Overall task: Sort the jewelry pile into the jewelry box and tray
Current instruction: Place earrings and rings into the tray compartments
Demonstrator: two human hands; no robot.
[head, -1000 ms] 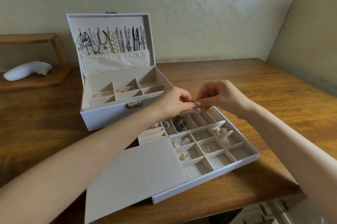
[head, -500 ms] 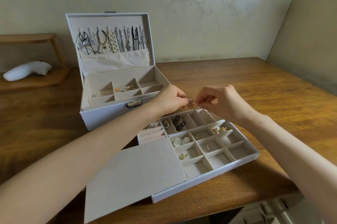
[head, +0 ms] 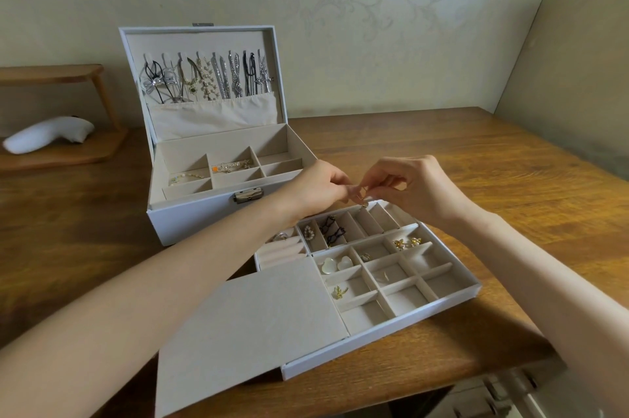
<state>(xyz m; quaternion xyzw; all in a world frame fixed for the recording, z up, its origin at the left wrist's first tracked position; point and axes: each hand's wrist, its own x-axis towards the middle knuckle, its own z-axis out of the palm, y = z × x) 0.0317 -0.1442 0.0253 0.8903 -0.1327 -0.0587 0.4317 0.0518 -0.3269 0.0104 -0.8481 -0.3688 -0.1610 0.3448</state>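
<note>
Wooden table [head: 476, 158], tray [head: 452, 302] near its front edge

On the brown wooden table [head: 442, 152] stands a white rectangular jewelry box [head: 190, 223]. Its lid is upright at the back, and metal necklaces [head: 207, 80] hang inside the lid. Just before the box, to the right, lies a white divided tray [head: 391, 327]. A flat beige card panel [head: 252, 325] lies over the near left part of the tray. Above its far edge the left hand [head: 323, 189] and the right hand [head: 415, 189] meet on a small metal piece [head: 363, 193]. Far left, a white curved object [head: 47, 135] lies on a low wooden shelf [head: 68, 158].
</note>
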